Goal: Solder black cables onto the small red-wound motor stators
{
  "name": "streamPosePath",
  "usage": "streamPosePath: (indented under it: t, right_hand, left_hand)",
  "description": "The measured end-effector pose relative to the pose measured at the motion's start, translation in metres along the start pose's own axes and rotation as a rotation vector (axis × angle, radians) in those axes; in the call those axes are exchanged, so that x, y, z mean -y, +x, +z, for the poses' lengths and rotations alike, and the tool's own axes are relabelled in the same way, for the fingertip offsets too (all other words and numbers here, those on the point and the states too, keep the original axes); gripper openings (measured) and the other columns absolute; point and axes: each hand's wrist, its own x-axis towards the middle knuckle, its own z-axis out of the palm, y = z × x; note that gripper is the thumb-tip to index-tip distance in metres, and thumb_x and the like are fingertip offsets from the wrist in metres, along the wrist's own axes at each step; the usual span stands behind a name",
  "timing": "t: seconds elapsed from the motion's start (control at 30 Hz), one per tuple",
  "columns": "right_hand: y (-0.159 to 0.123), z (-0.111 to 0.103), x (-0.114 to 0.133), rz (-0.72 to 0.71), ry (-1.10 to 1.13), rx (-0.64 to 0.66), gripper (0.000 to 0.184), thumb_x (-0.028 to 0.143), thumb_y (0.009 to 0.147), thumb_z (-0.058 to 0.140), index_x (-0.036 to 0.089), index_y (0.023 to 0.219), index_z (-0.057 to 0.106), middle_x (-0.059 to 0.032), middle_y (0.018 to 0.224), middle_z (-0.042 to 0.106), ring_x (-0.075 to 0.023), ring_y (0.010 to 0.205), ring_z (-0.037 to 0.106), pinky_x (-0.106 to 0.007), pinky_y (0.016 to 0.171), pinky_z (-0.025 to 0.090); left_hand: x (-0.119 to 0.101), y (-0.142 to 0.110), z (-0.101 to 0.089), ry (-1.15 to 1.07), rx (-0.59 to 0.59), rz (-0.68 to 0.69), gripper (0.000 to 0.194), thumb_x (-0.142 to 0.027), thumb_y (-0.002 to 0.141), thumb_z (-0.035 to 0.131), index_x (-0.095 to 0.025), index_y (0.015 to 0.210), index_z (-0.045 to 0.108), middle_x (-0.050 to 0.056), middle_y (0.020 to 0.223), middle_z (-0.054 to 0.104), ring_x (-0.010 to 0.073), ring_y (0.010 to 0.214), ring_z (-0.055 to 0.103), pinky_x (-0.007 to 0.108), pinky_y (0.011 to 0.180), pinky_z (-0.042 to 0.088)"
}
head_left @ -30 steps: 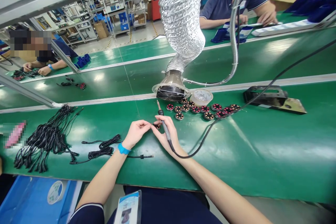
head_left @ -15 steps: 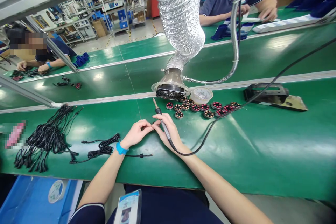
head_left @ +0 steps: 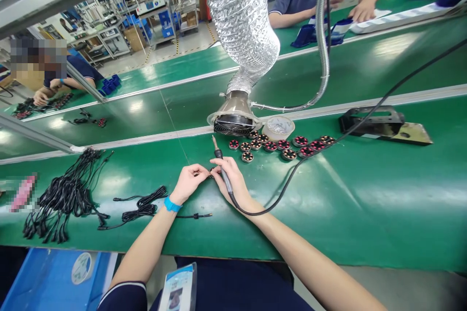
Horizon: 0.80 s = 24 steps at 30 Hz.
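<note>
My right hand [head_left: 233, 180] holds a soldering iron [head_left: 225, 176], its grey handle lying between thumb and fingers and its tip pointing up and away. The fingertips of that hand meet those of my left hand [head_left: 188, 182] over a small dark part [head_left: 211, 172], mostly covered by the fingers. My left hand is closed in a pinch; what sits in it is too hidden to name. A thin wire [head_left: 174, 124] hangs from above and ends near the left fingers. Behind the hands lie several round coil-wound motor stators [head_left: 247, 156] with red or copper windings.
A fume extractor [head_left: 233, 124] on a foil duct hangs above the stators, beside a clear tub [head_left: 279, 129]. Black cables [head_left: 69, 184] lie in a bundle at left, with a coiled cable [head_left: 144, 204] nearer. A metal stand [head_left: 383, 126] is at right. Two co-workers sit across the bench.
The view has shifted slightly. My two hands stay together at the small part, with the left wrist a little turned. The co-worker at upper right has raised one hand.
</note>
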Motion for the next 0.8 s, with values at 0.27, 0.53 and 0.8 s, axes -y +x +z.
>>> streamPosePath:
  t: [0.27, 0.53, 0.8]
  right_hand:
    - [0.011, -0.025, 0.010, 0.179, -0.009, -0.223, 0.027, 0.038, 0.097, 0.050, 0.021, 0.101, 0.070, -0.0024, 0.078, 0.066, -0.0169, 0.073, 0.066, -0.030, 0.075, 0.053]
    - [0.003, -0.026, 0.003, 0.162, 0.073, -0.215, 0.045, 0.044, 0.099, 0.041, 0.020, 0.072, 0.067, 0.0005, 0.053, 0.055, -0.0156, 0.056, 0.060, -0.027, 0.057, 0.048]
    - [0.005, -0.026, 0.011, 0.143, -0.011, -0.122, 0.047, 0.044, 0.099, 0.038, 0.022, 0.070, 0.067, 0.0010, 0.050, 0.054, -0.0163, 0.055, 0.060, -0.028, 0.059, 0.049]
  left_hand:
    - [0.004, 0.008, -0.002, 0.036, -0.082, -0.030, 0.011, -0.025, 0.072, 0.067, -0.014, 0.070, 0.070, 0.003, 0.070, 0.069, 0.0132, 0.064, 0.056, 0.025, 0.066, 0.042]
    - [0.007, 0.009, -0.001, 0.052, -0.070, -0.031, 0.011, -0.024, 0.072, 0.068, -0.014, 0.070, 0.069, 0.004, 0.072, 0.070, 0.0141, 0.067, 0.058, 0.025, 0.066, 0.042]
    - [0.006, 0.009, -0.001, 0.075, -0.071, -0.035, 0.014, -0.027, 0.073, 0.067, -0.014, 0.071, 0.069, 0.004, 0.072, 0.069, 0.0145, 0.067, 0.058, 0.026, 0.067, 0.042]
